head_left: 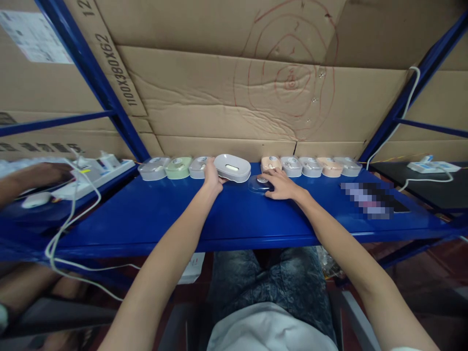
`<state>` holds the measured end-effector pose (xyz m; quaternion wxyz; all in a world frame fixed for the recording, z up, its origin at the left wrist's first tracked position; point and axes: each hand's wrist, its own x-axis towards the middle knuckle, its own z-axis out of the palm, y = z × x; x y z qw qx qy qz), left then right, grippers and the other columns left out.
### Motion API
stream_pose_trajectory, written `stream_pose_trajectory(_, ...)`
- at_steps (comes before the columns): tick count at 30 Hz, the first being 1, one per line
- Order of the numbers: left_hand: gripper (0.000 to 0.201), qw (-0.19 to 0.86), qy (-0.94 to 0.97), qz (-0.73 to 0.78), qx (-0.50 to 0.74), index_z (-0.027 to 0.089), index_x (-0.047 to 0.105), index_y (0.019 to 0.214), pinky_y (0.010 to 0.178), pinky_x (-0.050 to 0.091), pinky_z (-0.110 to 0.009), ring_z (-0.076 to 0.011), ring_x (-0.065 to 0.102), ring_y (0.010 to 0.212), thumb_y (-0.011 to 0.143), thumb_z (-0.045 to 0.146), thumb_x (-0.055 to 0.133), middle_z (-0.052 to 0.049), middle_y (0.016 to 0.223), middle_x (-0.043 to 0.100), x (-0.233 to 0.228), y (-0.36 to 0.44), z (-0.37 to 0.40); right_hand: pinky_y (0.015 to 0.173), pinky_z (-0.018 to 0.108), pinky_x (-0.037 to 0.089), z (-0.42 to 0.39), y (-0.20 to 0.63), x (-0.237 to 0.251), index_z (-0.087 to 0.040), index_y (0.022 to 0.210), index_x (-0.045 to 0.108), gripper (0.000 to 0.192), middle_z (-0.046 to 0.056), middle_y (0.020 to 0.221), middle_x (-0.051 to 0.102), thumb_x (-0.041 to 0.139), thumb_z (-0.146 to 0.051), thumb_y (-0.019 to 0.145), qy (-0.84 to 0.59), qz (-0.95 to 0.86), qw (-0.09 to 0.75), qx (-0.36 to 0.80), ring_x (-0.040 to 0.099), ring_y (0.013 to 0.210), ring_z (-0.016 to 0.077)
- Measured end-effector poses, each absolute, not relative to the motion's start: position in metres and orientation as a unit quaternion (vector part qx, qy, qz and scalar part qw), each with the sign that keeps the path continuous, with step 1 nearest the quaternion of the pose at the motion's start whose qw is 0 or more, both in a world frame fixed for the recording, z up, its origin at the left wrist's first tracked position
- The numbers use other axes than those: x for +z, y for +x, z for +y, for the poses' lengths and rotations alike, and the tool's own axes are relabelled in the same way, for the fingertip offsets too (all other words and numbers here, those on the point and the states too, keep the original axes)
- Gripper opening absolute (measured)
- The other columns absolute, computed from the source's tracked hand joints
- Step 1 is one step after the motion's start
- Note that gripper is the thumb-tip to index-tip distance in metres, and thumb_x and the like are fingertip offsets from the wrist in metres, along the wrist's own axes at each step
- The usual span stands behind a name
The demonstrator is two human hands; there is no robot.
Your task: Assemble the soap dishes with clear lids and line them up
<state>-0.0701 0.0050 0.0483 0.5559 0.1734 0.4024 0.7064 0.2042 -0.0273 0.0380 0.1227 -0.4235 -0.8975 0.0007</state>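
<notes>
Left hand (212,176): fingers clamped on white case (232,167), at 12 o'clock.
Right hand (281,186): fingers spread flat, touching clear lid (258,185), 1 o'clock.
Shelf (234,214): blue.

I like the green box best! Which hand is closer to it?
Left. The left hand holds the white case, two cases to the right of the green box. The right hand rests on a clear lid, farther right.

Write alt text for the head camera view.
A person's left hand grips a white oval case while the right hand rests on a clear lid, on a blue shelf lined with small pastel cases before cardboard.
</notes>
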Motion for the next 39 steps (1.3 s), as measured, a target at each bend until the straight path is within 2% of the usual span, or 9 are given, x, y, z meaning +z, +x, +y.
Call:
stream_pose_trajectory(7,0.015,0.568,0.184,0.406,0.692,0.023,0.069,0.105,0.083,0.067,-0.037,-0.0187,0.075,0.071,0.103,0.038,0.065,-0.001,0.083,0.077,0.046,-0.070,0.007,0.119,0.068,0.043,-0.021,0.208,0.033,-0.024,0.158,0.063,0.076,0.018,0.156,0.062,0.077,-0.033,0.084,-0.419,-0.895,0.150,0.006,0.052,0.143,0.0477)
stream_pose_trajectory(9,0.015,0.573,0.193,0.406,0.685,0.023,0.069,0.104,0.085,0.068,-0.039,-0.0208,0.077,0.074,0.103,0.037,0.064,-0.002,0.083,0.077,0.045,-0.069,0.007,0.122,0.068,0.041,-0.017,0.212,0.034,-0.023,0.154,0.064,0.069,0.018,0.155,0.063,0.075,-0.035,0.087,-0.406,-0.890,0.205,0.020,0.052,0.145,0.0458)
stream_pose_trajectory(12,0.015,0.584,0.220,0.398,0.672,0.022,0.070,0.104,0.090,0.068,-0.043,-0.0240,0.079,0.085,0.104,0.034,0.062,-0.004,0.086,0.079,0.043,-0.066,0.006,0.123,0.066,0.043,-0.013,0.215,0.036,-0.026,0.152,0.062,0.057,0.016,0.152,0.065,0.065,-0.044,0.099,-0.374,-0.862,0.337,0.053,0.056,0.144,0.0399)
stream_pose_trajectory(15,0.017,0.610,0.264,0.378,0.644,0.021,0.071,0.107,0.095,0.067,-0.050,-0.0286,0.080,0.097,0.104,0.036,0.062,-0.008,0.095,0.081,0.041,-0.059,0.002,0.119,0.064,0.049,-0.017,0.207,0.036,-0.027,0.158,0.056,0.068,0.017,0.152,0.064,0.069,-0.061,0.100,-0.343,-0.836,0.421,0.082,0.062,0.137,0.0383)
stream_pose_trajectory(19,0.028,0.660,0.357,0.325,0.576,0.018,0.074,0.112,0.103,0.065,-0.056,-0.0356,0.079,0.113,0.107,0.043,0.062,-0.017,0.111,0.082,0.041,-0.046,-0.007,0.123,0.065,0.047,-0.028,0.190,0.033,-0.029,0.166,0.050,0.092,0.017,0.160,0.061,0.082,-0.069,0.090,-0.315,-0.853,0.407,0.083,0.057,0.147,0.0404)
stream_pose_trajectory(22,0.033,0.680,0.412,0.287,0.534,0.016,0.076,0.119,0.106,0.064,-0.056,-0.0357,0.078,0.116,0.108,0.046,0.065,-0.019,0.120,0.081,0.044,-0.040,-0.015,0.126,0.067,0.044,-0.030,0.185,0.032,-0.029,0.163,0.054,0.086,0.016,0.159,0.062,0.080,-0.069,0.092,-0.316,-0.852,0.409,0.077,0.057,0.148,0.0401)
stream_pose_trajectory(26,0.029,0.666,0.465,0.258,0.523,0.014,0.078,0.121,0.105,0.066,-0.051,-0.0312,0.080,0.108,0.108,0.038,0.070,-0.018,0.123,0.081,0.047,-0.041,-0.021,0.123,0.066,0.046,-0.027,0.189,0.034,-0.031,0.155,0.064,0.070,0.015,0.151,0.067,0.075,-0.068,0.097,-0.299,-0.838,0.449,0.083,0.062,0.139,0.0374)
stream_pose_trajectory(29,0.027,0.657,0.489,0.233,0.525,0.013,0.079,0.120,0.107,0.066,-0.051,-0.0313,0.080,0.109,0.107,0.035,0.073,-0.018,0.123,0.081,0.048,-0.043,-0.023,0.122,0.064,0.048,-0.025,0.190,0.034,-0.031,0.148,0.070,0.061,0.013,0.143,0.071,0.072,-0.068,0.100,-0.287,-0.826,0.474,0.106,0.064,0.134,0.0352)
stream_pose_trajectory(39,0.023,0.658,0.479,0.247,0.526,0.012,0.078,0.119,0.112,0.063,-0.057,-0.0324,0.082,0.108,0.107,0.031,0.073,-0.020,0.123,0.082,0.047,-0.043,-0.021,0.124,0.064,0.046,-0.017,0.183,0.028,-0.031,0.135,0.079,0.067,0.011,0.136,0.074,0.076,-0.080,0.090,-0.316,-0.774,0.503,0.218,0.065,0.132,0.0351)
